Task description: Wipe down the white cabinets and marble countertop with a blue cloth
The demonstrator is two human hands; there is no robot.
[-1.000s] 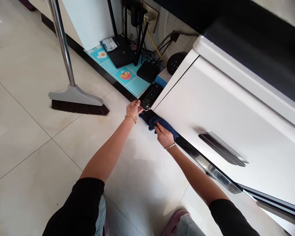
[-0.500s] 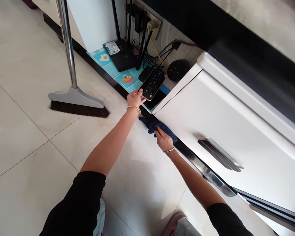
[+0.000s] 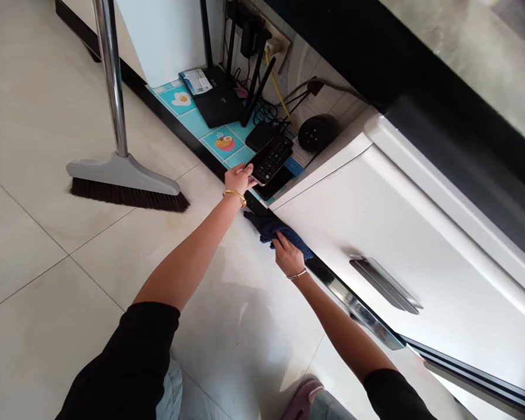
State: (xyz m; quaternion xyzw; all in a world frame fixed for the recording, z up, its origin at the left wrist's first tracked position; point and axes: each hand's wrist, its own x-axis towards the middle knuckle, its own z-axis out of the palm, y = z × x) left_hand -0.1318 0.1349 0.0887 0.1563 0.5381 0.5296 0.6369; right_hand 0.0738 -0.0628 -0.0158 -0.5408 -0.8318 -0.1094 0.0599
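Observation:
My left hand [image 3: 238, 178] grips a black remote control [image 3: 273, 158] by its near end, buttons facing up, above the shelf's front part. A dark, smooth flat edge shows along the remote's left side; I cannot tell whether it is a separate thing. Under the remote lies a dark flat object [image 3: 276, 184], partly covered. Lower down, my right hand [image 3: 289, 255] has its fingers closed on a bunched dark blue cloth [image 3: 294, 236], which lies against the black base edge below the white drawer front [image 3: 332, 204].
On the tile-patterned shelf [image 3: 192, 123] stand a black router [image 3: 221, 99] with antennas, tangled cables and a round black speaker [image 3: 317, 133]. A broom [image 3: 122, 172] stands upright on the floor at left. The drawer handle [image 3: 385, 284] juts out at right.
The view has shifted a little. The remote control now looks flatter and slightly lower in my left hand. My right hand stays on the cloth at the base edge.

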